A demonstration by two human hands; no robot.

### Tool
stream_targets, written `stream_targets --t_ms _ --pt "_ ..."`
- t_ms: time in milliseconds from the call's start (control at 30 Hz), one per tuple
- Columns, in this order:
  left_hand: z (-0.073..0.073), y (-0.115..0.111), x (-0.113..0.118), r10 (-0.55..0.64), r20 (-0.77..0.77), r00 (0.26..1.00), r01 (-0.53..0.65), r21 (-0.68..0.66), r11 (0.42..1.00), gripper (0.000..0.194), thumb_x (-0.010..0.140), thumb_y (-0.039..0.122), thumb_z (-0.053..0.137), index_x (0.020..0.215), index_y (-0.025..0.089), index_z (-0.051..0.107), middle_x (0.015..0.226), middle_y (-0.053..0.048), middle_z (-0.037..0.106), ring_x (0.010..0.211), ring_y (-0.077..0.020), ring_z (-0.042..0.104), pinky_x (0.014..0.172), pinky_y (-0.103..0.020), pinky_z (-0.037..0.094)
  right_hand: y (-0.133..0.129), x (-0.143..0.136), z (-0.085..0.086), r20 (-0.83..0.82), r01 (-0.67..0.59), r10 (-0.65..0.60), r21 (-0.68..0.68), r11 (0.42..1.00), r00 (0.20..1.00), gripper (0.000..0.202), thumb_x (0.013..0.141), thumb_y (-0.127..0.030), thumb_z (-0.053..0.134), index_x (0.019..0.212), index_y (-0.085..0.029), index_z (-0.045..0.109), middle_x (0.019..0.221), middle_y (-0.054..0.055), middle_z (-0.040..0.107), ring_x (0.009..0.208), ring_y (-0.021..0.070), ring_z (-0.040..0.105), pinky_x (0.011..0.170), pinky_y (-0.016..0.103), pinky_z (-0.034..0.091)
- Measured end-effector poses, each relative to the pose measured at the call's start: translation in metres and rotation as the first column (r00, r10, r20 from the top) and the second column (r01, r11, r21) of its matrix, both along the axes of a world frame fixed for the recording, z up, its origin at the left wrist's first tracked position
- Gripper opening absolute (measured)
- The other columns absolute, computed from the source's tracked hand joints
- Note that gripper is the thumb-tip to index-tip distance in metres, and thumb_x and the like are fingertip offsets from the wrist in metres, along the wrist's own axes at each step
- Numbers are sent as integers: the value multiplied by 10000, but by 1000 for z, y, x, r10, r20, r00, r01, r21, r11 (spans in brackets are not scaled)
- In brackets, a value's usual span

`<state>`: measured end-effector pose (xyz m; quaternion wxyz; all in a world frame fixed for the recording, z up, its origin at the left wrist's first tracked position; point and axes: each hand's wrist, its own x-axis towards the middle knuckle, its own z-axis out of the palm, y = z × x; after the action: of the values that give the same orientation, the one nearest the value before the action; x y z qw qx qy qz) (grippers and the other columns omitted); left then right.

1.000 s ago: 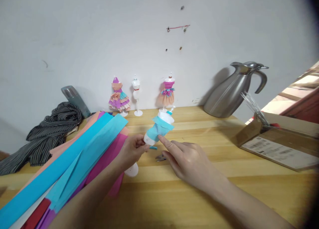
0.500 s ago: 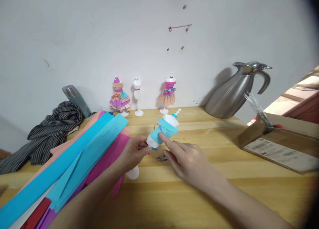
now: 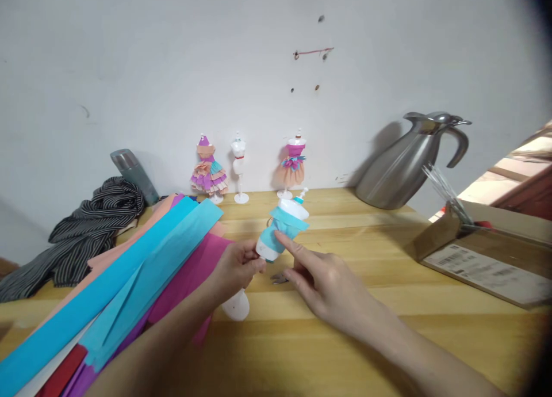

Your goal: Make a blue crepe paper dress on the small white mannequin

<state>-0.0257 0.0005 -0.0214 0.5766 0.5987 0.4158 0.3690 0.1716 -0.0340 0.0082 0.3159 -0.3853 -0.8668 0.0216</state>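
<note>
My left hand (image 3: 241, 264) grips the stand of a small white dress-form mannequin (image 3: 268, 248), below its torso. The mannequin tilts to the right, and its round white base (image 3: 237, 306) shows beneath my left hand. Light blue crepe paper (image 3: 290, 220) wraps the torso, with a folded band across the chest. The index finger of my right hand (image 3: 334, 282) is stretched out and touches this paper at the waist; thumb and index are apart. A grey metal tool tip (image 3: 279, 277) lies on the table beside my right thumb, its rest hidden behind the hand.
Crepe paper strips (image 3: 142, 276) in several colours spread over the left of the wooden table. Two dressed mannequins (image 3: 209, 172) (image 3: 294, 167) and a barer one (image 3: 239, 165) line the wall. A steel jug (image 3: 397, 167), a cardboard box (image 3: 478, 270), a striped cloth (image 3: 99, 213) and a bottle (image 3: 134, 175) surround them.
The mannequin has turned slightly more upright, and its base has shifted a little right and down. My right index finger stays on the blue paper. The whole view has moved slightly.
</note>
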Motion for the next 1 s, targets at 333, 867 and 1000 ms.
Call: stream_targets --t_ms 333,867,1000 --pt "-16 -4 3 95 -108 990 -65 254 965 104 768 218 581 828 135 599 689 -1 611 647 -127 564 566 -212 419 0 -6 -6 176 102 -132 172 980 975 503 916 -166 394 1409 -67 380 637 53 689 430 191 583 408 275 365" --pt "-15 -16 11 229 -176 957 -179 260 949 159 774 275 593 876 154 573 599 57 539 367 -42 442 366 -160 317 -1 14 32 -324 191 -96 274 943 941 83 847 -117 581 862 -183 629 615 -13 488 527 115 450 484 255 359" --pt "-16 -18 15 219 -132 967 -200 145 969 189 749 305 628 838 170 531 526 81 511 335 -52 441 327 -152 314 -1 16 34 -321 184 -106 222 957 941 68 850 -132 583 835 -183 624 619 -20 479 516 108 428 482 254 346"
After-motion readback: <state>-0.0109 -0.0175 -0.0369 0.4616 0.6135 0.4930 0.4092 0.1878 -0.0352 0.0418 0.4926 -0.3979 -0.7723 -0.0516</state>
